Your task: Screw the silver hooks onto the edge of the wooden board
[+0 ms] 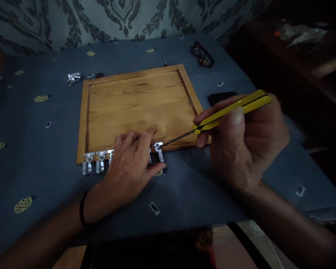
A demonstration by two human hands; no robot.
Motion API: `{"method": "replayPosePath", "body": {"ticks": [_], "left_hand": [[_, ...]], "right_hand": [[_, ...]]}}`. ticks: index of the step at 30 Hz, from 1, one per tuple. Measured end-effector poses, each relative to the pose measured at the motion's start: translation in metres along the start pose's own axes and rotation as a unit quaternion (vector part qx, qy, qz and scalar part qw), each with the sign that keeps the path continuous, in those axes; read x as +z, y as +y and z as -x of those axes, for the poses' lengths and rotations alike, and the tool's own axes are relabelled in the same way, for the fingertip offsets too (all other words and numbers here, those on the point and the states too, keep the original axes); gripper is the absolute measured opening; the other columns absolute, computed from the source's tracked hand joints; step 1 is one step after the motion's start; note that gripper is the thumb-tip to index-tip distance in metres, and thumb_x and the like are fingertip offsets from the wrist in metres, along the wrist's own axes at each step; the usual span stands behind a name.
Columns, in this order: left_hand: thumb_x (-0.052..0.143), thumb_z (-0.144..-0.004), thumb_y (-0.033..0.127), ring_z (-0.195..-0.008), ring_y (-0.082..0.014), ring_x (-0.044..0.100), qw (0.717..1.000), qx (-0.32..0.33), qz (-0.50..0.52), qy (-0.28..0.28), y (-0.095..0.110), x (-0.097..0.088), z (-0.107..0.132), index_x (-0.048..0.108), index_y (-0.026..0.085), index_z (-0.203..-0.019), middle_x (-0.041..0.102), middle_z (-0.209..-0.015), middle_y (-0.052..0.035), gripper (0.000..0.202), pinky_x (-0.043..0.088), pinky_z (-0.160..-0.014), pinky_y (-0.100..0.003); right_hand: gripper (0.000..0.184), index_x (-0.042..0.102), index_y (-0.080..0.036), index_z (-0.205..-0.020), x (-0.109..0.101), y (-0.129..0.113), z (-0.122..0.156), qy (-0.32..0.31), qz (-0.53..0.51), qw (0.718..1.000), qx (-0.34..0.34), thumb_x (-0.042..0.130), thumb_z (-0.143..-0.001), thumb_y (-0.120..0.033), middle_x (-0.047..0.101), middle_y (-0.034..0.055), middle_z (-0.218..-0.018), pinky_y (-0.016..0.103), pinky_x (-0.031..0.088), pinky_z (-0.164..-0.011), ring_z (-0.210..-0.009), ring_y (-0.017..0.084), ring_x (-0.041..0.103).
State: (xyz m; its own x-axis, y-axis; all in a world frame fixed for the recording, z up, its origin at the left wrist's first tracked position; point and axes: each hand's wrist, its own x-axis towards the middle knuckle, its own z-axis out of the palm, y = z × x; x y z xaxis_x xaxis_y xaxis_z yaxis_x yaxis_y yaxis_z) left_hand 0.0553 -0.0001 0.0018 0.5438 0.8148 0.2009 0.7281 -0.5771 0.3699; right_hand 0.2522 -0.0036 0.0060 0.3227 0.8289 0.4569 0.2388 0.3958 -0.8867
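A wooden board with a raised frame (134, 112) lies on the blue cloth. Along its near edge runs a row of metal hooks (100, 158), some of them covered by my left hand (130, 164). This hand rests on the edge with fingers and thumb apart, its thumb tip close to the lower end of the rightmost hook (158, 147). My right hand (240, 145) is closed around the yellow handle of a screwdriver (232, 110). The screwdriver's thin shaft slants down left, its tip at the rightmost hook's base. Whether it sits in a screw head is too small to tell.
Behind the board's left corner lies a small pile of metal hooks (74, 77). Dark-framed glasses (202, 54) rest at the back right, and a black phone-like object (222, 97) lies beyond my right hand. A patterned surface (123, 18) rises behind the cloth (56, 183).
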Motion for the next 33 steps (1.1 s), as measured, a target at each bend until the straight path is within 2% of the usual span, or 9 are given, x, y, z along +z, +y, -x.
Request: {"method": "replayPosePath", "body": {"ticks": [5, 10, 14, 24, 30, 33], "left_hand": [[0.08, -0.086, 0.026, -0.11, -0.0289, 0.061, 1.0, -0.003, 0.0, 0.001, 0.0, 0.0, 0.0, 0.041, 0.016, -0.138, 0.072, -0.117, -0.0085, 0.066, 0.043, -0.096, -0.046], [0.081, -0.085, 0.027, -0.109, -0.0284, 0.061, 1.0, 0.006, -0.002, 0.006, 0.0, 0.001, -0.001, 0.042, 0.015, -0.136, 0.071, -0.117, -0.0085, 0.065, 0.043, -0.096, -0.045], [0.084, -0.083, 0.027, -0.109, -0.029, 0.061, 1.0, 0.009, -0.005, 0.016, 0.0, 0.002, -0.001, 0.042, 0.014, -0.136, 0.071, -0.116, -0.0087, 0.069, 0.043, -0.095, -0.044], [0.084, -0.083, 0.027, -0.109, -0.0286, 0.06, 1.0, 0.011, -0.004, 0.015, -0.001, 0.002, 0.0, 0.043, 0.014, -0.136, 0.071, -0.116, -0.0082, 0.068, 0.043, -0.095, -0.043], [0.085, -0.082, 0.027, -0.108, -0.0283, 0.061, 1.0, 0.009, -0.006, 0.022, 0.0, 0.002, 0.0, 0.043, 0.012, -0.136, 0.072, -0.114, -0.0084, 0.07, 0.043, -0.095, -0.043], [0.085, -0.082, 0.028, -0.108, -0.0279, 0.061, 1.0, 0.009, -0.006, 0.02, 0.0, 0.002, 0.0, 0.044, 0.012, -0.136, 0.071, -0.113, -0.0083, 0.07, 0.043, -0.094, -0.042]], "right_hand": [[0.021, 0.063, -0.028, -0.1, -0.001, 0.001, 0.001, -0.011, 0.042, 0.999, 0.019, 0.06, -0.099, -0.049, 0.067, 0.0017, -0.091, 0.027, 0.05, -0.048, -0.066, 0.015, 0.067], [0.014, 0.066, -0.027, -0.099, 0.001, 0.003, 0.0, -0.022, -0.004, 1.0, 0.008, 0.062, -0.1, -0.04, 0.068, -0.0005, -0.089, 0.024, 0.049, -0.047, -0.061, 0.011, 0.065], [0.017, 0.068, -0.028, -0.104, 0.004, 0.01, -0.001, -0.034, -0.062, 0.997, -0.014, 0.062, -0.1, -0.043, 0.069, -0.0033, -0.087, 0.02, 0.042, -0.043, -0.05, 0.006, 0.058], [0.012, 0.071, -0.027, -0.105, 0.005, 0.012, -0.001, -0.042, -0.107, 0.993, -0.019, 0.065, -0.099, -0.036, 0.071, -0.0022, -0.087, 0.02, 0.045, -0.043, -0.052, 0.006, 0.059], [0.015, 0.07, -0.028, -0.113, 0.001, 0.003, 0.001, -0.098, -0.071, 0.99, -0.074, 0.065, -0.099, -0.032, 0.073, -0.002, -0.094, 0.022, 0.051, -0.047, -0.06, 0.008, 0.064], [0.014, 0.071, -0.024, -0.111, -0.002, -0.002, 0.0, -0.112, -0.045, 0.988, -0.097, 0.066, -0.098, -0.026, 0.074, 0.0, -0.095, 0.025, 0.053, -0.049, -0.065, 0.011, 0.068]]}}
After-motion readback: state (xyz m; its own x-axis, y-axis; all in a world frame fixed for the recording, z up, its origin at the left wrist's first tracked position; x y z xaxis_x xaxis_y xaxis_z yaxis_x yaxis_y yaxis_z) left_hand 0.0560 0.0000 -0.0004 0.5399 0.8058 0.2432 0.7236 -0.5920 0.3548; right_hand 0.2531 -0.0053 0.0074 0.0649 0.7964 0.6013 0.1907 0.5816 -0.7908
